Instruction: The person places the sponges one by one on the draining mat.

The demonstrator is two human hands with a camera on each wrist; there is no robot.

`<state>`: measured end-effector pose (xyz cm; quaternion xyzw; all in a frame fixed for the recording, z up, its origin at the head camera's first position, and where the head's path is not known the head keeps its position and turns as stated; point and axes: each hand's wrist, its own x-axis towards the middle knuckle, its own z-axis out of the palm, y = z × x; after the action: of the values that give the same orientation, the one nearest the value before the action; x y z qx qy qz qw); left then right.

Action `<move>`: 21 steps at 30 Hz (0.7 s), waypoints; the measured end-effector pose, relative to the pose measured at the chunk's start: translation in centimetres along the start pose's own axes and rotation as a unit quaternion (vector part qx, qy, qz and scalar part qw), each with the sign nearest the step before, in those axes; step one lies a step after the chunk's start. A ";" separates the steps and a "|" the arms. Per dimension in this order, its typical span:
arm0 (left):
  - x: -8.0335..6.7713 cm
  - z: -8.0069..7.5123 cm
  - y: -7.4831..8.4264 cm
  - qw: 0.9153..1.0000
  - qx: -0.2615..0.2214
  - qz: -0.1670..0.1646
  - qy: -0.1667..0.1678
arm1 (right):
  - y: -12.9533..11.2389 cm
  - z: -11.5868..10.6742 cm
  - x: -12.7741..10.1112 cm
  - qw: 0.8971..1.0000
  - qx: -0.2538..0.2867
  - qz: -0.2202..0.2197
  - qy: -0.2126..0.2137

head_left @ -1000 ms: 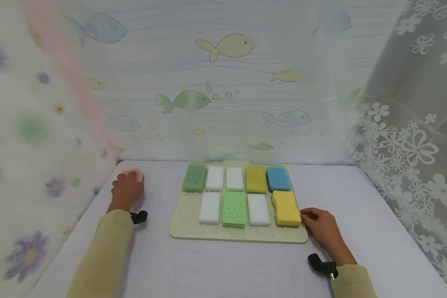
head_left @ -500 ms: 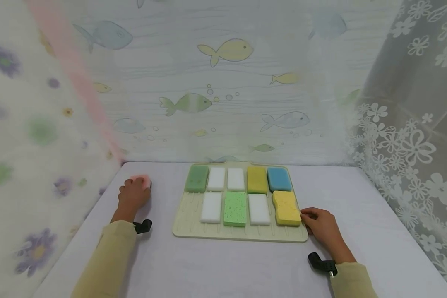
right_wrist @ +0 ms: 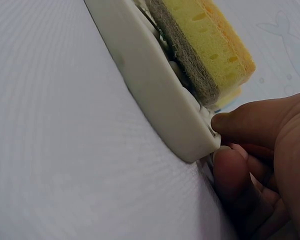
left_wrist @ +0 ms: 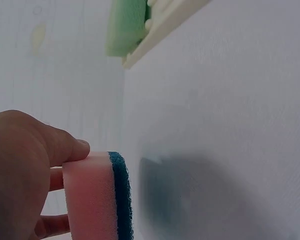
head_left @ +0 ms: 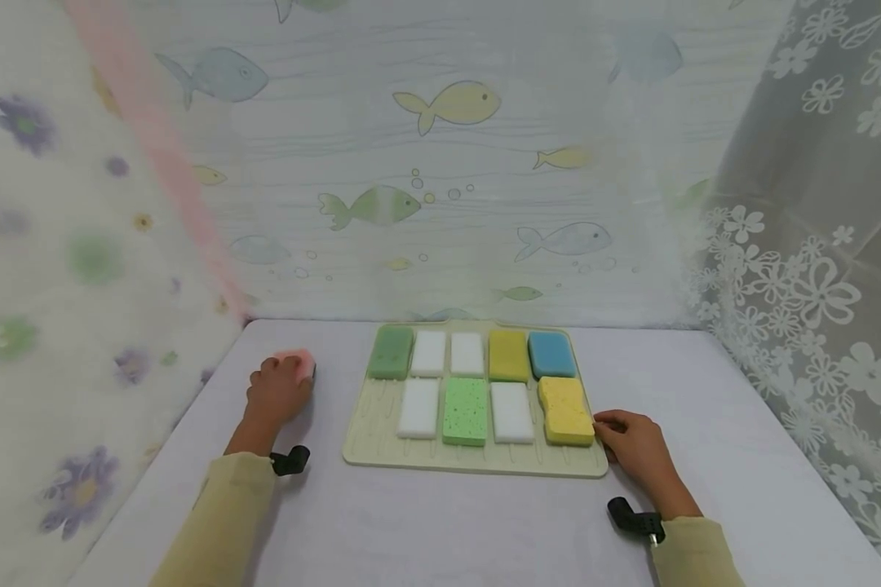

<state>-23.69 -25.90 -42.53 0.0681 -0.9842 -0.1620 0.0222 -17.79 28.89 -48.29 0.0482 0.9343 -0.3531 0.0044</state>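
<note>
Closest in, the right hand (head_left: 635, 450) pinches the near right corner of the cream tray (head_left: 477, 461), thumb on top of the rim and fingers curled under. The tray holds nine sponges: white, speckled green, white and yellow up front, then dark green, two white, mustard and blue behind. Further left, the left hand (head_left: 277, 391) grips a pink sponge (left_wrist: 92, 192) with a teal scrub side, left of the tray. No readable writing anywhere.
</note>
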 end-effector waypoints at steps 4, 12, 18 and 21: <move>-0.7 -0.1 0.8 1.000 -0.004 0.001 -0.010 | 0.0 0.0 0.0 1.000 -0.001 0.004 0.000; -2.0 0.6 2.2 1.000 0.000 0.012 -0.009 | 0.0 0.2 0.0 1.000 0.002 0.013 -0.003; -3.0 1.2 3.0 0.999 -0.007 0.031 -0.001 | 0.0 0.2 0.0 1.000 0.002 0.014 -0.005; -3.4 1.3 3.6 0.999 -0.013 0.033 -0.003 | 0.1 0.1 0.1 1.000 0.003 0.011 -0.005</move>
<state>-20.84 -21.64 -42.65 0.0349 -0.9837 -0.1744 0.0252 -17.91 28.87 -48.45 0.0566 0.9325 -0.3564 0.0124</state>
